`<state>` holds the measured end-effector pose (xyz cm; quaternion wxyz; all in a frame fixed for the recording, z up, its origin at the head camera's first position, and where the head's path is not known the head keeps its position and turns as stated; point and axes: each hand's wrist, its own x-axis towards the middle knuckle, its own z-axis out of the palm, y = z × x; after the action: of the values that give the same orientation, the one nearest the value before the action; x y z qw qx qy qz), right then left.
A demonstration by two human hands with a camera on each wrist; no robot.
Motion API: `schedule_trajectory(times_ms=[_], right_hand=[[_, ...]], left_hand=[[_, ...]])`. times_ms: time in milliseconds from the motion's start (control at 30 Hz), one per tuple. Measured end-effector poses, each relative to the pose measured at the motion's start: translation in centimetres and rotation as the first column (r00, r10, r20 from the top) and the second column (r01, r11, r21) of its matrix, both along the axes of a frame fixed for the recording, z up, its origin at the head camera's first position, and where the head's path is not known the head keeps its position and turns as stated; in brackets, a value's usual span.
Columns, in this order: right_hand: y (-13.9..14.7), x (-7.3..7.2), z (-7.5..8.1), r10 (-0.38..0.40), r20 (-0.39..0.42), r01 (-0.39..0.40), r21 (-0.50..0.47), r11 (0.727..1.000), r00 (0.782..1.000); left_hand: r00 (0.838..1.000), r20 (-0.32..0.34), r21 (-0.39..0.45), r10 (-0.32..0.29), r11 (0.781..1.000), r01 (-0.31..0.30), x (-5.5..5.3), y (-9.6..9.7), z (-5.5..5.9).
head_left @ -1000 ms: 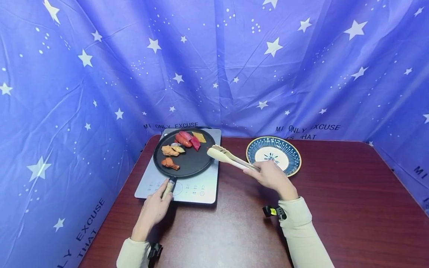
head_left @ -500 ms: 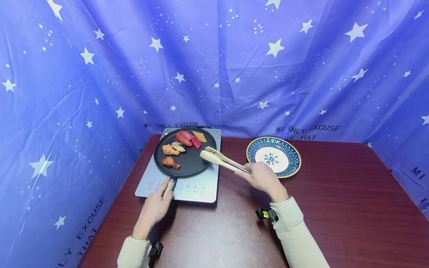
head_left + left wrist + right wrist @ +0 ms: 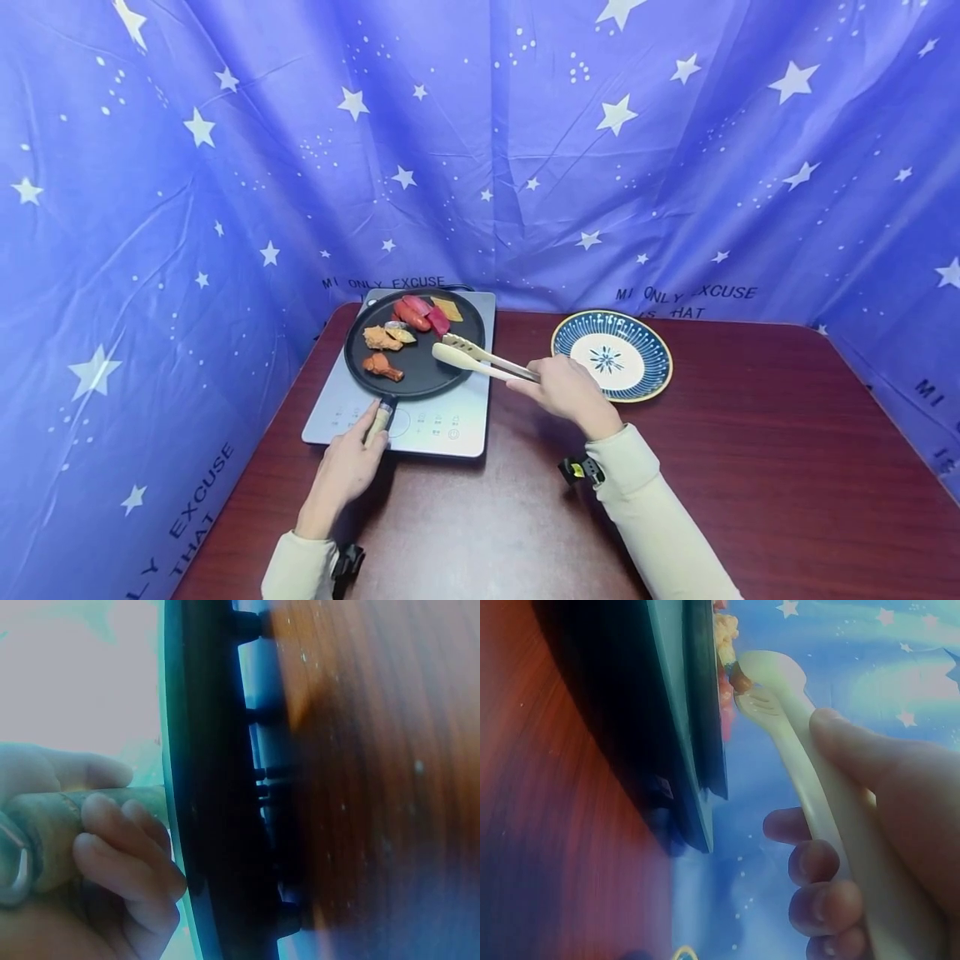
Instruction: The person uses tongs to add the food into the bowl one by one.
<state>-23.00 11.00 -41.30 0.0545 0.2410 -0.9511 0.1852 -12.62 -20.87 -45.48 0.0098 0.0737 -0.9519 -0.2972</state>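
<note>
In the head view my left hand grips the wooden handle of a round black frying pan; the left wrist view shows curled fingers round it. My right hand holds cream-coloured tongs, their tips over the pan's right half. In the right wrist view a small orange-brown piece appears at the tips; whether they pinch it I cannot tell. On the pan lie a brown drumstick, a fried chicken piece, a red sausage, dark red slices and a yellow square slice.
Beneath the pan is a silver induction cooktop on the dark red wooden table. A blue-patterned plate with a yellow rim stands to the right, behind my right hand. A purple star-printed curtain closes off the back and sides.
My right hand has moved left and slightly toward the front edge, bringing the tongs' tips from the pan's right rim to over its surface. The left hand keeps its place on the handle.
</note>
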Motion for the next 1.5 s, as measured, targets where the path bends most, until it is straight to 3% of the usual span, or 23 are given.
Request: schedule_trajectory(times_ms=[567, 900, 1200, 1500], right_hand=[[-1.9, -0.7, 0.6, 0.025, -0.009, -0.024, 0.081, 0.996, 1.000], [-2.4, -1.0, 0.8, 0.006, 0.000, -0.006, 0.086, 0.996, 1.000], [-3.2, -1.3, 0.2, -0.008, 0.076, 0.003, 0.058, 0.998, 0.997], [-3.9, -1.4, 0.3, -0.007, 0.060, 0.003, 0.069, 0.998, 0.998]], left_hand=[[1.000, -0.014, 0.009, -0.002, 1.000, 0.002, 0.1, 0.2, 0.1], [1.000, -0.015, 0.007, -0.003, 1.000, 0.003, 0.1, 0.3, 0.2], [1.000, -0.021, 0.007, -0.002, 1.000, 0.002, 0.1, 0.2, 0.2], [1.000, -0.013, 0.000, 0.006, 1.000, -0.006, 0.2, 0.1, 0.1]])
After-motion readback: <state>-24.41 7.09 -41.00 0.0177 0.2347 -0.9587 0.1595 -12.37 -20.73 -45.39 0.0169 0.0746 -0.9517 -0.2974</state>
